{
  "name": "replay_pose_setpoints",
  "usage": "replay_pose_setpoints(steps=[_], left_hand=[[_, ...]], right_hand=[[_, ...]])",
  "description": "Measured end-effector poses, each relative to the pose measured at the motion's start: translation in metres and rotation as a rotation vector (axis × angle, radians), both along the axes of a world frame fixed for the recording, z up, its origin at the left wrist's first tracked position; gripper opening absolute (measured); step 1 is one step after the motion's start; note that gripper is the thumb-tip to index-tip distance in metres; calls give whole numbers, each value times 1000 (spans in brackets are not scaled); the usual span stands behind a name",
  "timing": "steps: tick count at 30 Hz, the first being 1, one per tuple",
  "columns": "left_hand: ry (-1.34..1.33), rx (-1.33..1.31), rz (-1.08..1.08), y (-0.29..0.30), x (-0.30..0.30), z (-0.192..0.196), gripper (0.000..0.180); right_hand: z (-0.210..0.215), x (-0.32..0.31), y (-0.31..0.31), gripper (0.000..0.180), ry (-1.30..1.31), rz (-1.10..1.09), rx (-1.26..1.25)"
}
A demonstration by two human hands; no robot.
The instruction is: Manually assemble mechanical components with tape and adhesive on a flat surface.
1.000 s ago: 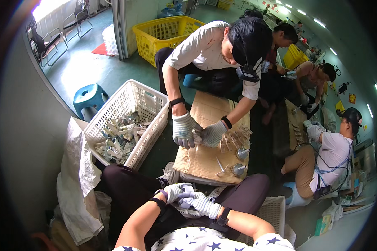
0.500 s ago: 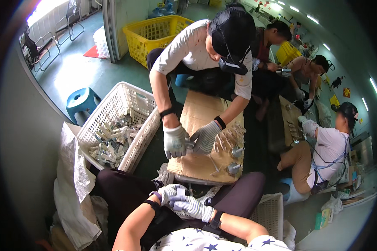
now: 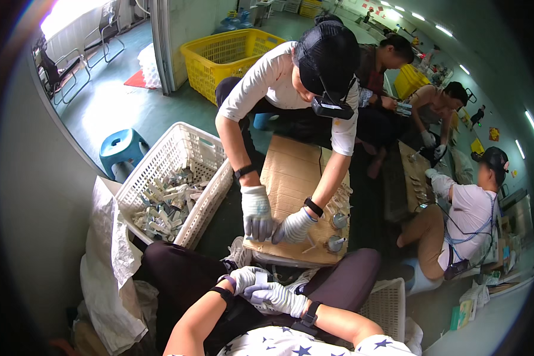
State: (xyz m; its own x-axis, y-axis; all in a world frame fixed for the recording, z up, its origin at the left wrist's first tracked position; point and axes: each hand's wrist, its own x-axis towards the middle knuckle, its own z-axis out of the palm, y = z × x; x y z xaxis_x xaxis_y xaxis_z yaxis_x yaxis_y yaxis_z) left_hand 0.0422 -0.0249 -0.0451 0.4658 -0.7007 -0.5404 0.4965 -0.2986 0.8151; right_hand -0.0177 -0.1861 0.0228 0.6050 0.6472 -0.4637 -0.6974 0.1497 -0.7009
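Observation:
In striped work gloves, my left hand (image 3: 243,279) and my right hand (image 3: 277,298) meet above my lap. A small flat white piece (image 3: 261,277) sticks up from the closed fingers of my left hand; its kind is too small to tell. The right hand's fingers curl against the left ones, and what they pinch, if anything, is hidden. Just beyond stands a cardboard-covered work surface (image 3: 291,160). A co-worker's gloved hands (image 3: 258,216) are together over its near left part.
A white basket (image 3: 210,193) of small pale and metal parts stands at left, beside a white sack (image 3: 110,261). Metal fittings (image 3: 336,243) and a row of pale pieces lie on the cardboard's right side. Another white basket (image 3: 385,302) is by my right leg. Other people work at right.
The co-worker's hands have come nearer to me across the cardboard. My hands stay together with the white piece showing; the whole view has shifted slightly.

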Motion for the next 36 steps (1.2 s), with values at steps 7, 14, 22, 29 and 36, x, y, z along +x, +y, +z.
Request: replay_pose_setpoints(steps=[7,14,22,29,36], left_hand=[[290,5,71,2,-1,-19,32],[-262,-51,-100,4,1,-21,28],[432,-287,477,-2,4,7,20],[447,-163,519,-3,7,9,20],[-364,-307,-47,-4,14,-34,21]], right_hand=[[-7,-2,-3,29,162,15,64],[4,3,5,24,167,-2,86],[19,10,9,19,-301,189,-154],[7,15,12,20,31,34,-60],[0,10,10,18,113,-18,-28]])
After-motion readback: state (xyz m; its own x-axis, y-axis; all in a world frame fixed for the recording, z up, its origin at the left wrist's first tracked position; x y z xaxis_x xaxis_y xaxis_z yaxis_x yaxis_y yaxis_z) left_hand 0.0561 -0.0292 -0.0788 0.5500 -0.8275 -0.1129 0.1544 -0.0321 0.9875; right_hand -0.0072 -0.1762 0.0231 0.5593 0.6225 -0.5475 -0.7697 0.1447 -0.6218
